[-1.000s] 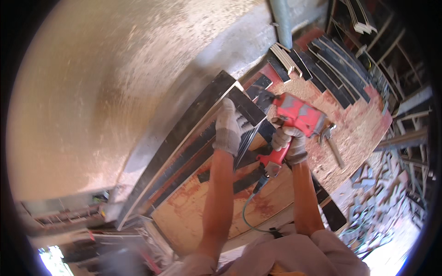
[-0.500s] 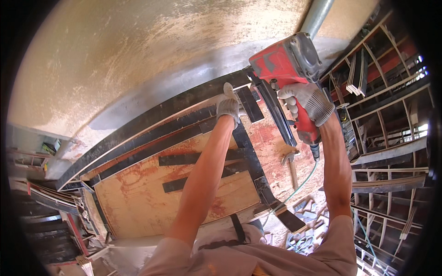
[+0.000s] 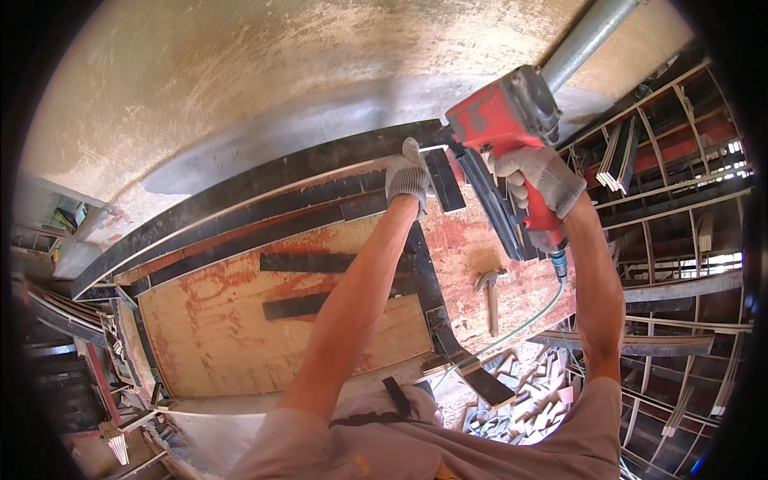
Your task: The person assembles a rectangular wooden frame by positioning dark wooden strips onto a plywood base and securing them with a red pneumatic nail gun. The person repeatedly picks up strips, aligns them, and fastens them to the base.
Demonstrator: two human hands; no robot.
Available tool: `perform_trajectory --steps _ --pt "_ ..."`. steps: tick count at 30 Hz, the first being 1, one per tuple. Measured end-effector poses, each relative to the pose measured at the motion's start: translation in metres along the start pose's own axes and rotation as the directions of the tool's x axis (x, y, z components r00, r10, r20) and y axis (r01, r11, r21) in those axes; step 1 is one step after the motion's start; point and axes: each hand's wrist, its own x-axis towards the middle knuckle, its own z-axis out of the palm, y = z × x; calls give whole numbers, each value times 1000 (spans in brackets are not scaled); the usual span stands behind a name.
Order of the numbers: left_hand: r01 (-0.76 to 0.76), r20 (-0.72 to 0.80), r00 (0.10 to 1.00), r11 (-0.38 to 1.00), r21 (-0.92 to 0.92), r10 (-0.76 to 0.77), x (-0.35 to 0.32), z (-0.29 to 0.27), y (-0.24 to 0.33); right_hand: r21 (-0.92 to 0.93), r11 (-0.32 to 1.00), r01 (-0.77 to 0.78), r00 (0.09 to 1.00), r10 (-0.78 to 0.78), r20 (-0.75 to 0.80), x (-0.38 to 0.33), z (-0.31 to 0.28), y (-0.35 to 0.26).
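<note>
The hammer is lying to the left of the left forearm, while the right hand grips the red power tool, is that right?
Not quite: the head view shows the hammer lying to the right of the left forearm, between it and the right forearm, while the right hand grips the red power tool, as you said.

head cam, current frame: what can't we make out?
All in the head view:
Left hand: most fingers hidden by its own back.
Red nail gun: handle partly covered by the right hand; tip contact too small to tell.
Grey pipe: upper end cut off by top edge.
Green hose: far end apparently behind the shirt.
</note>
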Motion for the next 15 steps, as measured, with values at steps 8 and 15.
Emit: perform_trajectory --steps 8,15 --pt "-20 62 998 998 53 17 -23 -4 23 117 993 8 1000 -5 -26 10 -5 2" --pt "105 205 974 994 -24 -98 -35 -20 28 -40 998 -39 995 35 -91 -20 2 -4"
